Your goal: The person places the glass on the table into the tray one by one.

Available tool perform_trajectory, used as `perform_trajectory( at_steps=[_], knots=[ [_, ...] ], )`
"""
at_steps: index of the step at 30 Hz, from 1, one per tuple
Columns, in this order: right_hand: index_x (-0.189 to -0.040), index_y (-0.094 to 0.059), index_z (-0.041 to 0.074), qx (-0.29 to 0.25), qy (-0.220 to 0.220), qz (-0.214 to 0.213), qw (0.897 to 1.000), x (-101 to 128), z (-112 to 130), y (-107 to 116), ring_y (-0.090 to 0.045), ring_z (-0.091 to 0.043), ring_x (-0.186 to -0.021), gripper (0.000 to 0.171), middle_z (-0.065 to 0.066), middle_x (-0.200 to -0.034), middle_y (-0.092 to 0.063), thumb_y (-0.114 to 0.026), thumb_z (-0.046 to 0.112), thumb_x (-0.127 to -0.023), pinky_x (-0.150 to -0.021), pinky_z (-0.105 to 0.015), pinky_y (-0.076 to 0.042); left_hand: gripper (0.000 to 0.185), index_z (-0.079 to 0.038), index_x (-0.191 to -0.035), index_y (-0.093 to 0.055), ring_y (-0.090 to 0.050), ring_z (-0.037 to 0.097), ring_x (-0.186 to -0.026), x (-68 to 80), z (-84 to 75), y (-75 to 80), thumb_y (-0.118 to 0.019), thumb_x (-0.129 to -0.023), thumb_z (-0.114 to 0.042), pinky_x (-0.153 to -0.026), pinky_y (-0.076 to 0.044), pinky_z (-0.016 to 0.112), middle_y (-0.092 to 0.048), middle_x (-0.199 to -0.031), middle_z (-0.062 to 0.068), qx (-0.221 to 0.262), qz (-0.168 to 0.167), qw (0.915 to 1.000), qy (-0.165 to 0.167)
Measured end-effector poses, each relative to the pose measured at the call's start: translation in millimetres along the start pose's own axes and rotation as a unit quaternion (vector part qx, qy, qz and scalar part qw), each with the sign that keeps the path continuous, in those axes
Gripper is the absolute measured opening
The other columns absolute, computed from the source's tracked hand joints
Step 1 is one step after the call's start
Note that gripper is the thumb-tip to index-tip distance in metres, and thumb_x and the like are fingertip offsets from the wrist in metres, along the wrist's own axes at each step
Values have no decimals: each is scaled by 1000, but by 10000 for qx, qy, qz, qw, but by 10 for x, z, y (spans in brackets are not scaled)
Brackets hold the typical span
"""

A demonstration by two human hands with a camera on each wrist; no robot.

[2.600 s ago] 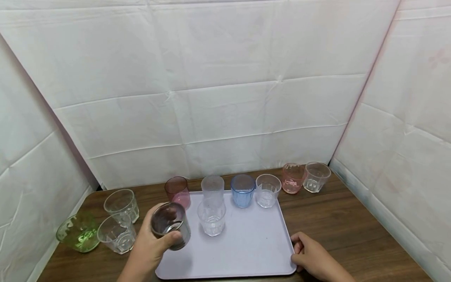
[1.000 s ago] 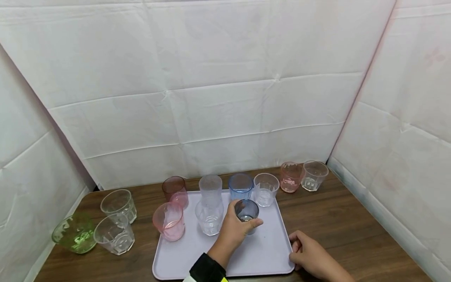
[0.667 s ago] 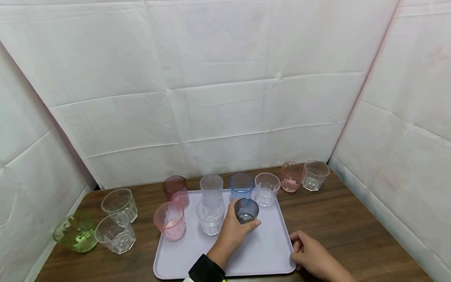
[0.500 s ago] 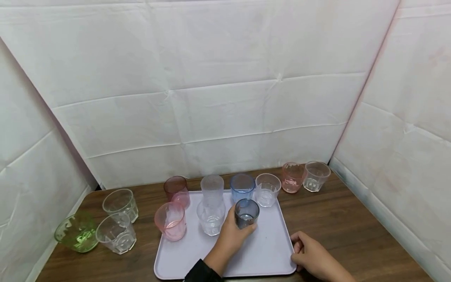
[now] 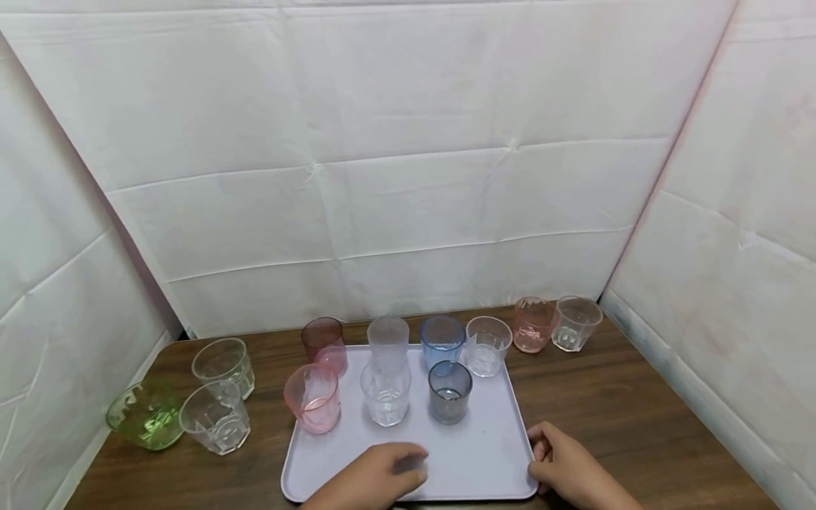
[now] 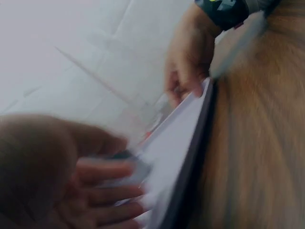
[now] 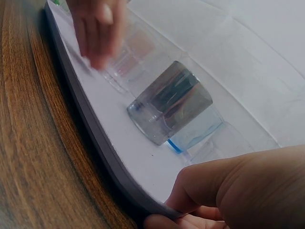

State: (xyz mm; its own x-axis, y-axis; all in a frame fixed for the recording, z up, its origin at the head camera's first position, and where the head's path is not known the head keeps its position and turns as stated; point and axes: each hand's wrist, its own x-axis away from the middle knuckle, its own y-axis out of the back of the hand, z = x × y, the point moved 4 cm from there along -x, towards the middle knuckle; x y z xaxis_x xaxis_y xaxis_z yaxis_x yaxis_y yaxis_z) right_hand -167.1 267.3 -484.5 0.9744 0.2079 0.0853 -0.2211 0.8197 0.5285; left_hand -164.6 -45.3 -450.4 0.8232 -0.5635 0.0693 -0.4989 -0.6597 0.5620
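Note:
A lavender tray (image 5: 487, 457) lies on the wooden table and carries several cups. A grey cup (image 5: 449, 391) stands upright in its second row, beside a clear cup (image 5: 385, 392) and a pink cup (image 5: 312, 397). My left hand (image 5: 408, 467) hovers blurred over the tray's near edge, fingers relaxed and holding nothing. My right hand (image 5: 564, 467) grips the tray's near right corner. In the right wrist view its fingers (image 7: 228, 191) curl round the tray (image 7: 109, 143) rim, with the grey cup (image 7: 169, 102) close by. The left wrist view is blurred; my left hand (image 6: 95, 191) there is empty.
The tray's back row holds dark red (image 5: 324, 341), frosted (image 5: 388, 340), blue (image 5: 442, 340) and clear (image 5: 487, 345) cups. Off the tray stand a pink cup (image 5: 532, 324) and a clear cup (image 5: 576, 322) at back right. Two clear cups (image 5: 223, 366) and a green one (image 5: 144, 414) stand left. White sheets wall three sides.
My left hand set the grey cup down on the tray, let go of it and drew back toward the near edge. The right hand has stayed on the tray corner.

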Motion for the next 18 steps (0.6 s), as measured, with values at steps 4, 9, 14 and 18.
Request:
perform_trajectory(
  at_steps=[4, 9, 14, 18],
  knots=[
    [-113, -54, -9, 80, -35, 49, 9999, -6, 6, 18, -54, -13, -58, 40, -5, -77, -53, -62, -6, -74, -51, -30, -53, 26, -7, -117, -72, -60, -2, -96, 297, 60, 308, -64, -99, -24, -90, -52, 25, -71, -108, -6, 357, 622, 9958, -562],
    [-114, -54, -9, 152, -60, 59, 9998, -12, -3, 19, -54, -14, -58, 41, -5, -76, -53, -63, -5, -73, -51, -30, -53, 14, -7, -108, -70, -58, -2, -90, 725, 150, 858, -61, -101, -16, -77, -52, 23, -70, -101, -6, 491, 27, 9942, -958],
    [-115, -53, -10, 112, -108, 143, 9998, -19, -19, 20, -55, -15, -59, 42, -5, -77, -53, -63, -4, -75, -51, -30, -53, 11, -6, -106, -68, -61, 4, -82, 1158, 391, 1347, -57, -102, -6, -69, -53, 26, -67, -90, -8, 597, -1325, 9873, -648],
    [-115, -53, -10, 191, -133, 170, 9996, -23, -27, 23, -55, -15, -59, 42, -5, -77, -53, -64, -3, -75, -52, -30, -53, 21, -9, -106, -69, -67, 9, -78, 1441, 755, 1661, -54, -101, 4, -67, -56, 26, -70, -88, -5, 1116, -2626, 9576, -390]
  ],
)
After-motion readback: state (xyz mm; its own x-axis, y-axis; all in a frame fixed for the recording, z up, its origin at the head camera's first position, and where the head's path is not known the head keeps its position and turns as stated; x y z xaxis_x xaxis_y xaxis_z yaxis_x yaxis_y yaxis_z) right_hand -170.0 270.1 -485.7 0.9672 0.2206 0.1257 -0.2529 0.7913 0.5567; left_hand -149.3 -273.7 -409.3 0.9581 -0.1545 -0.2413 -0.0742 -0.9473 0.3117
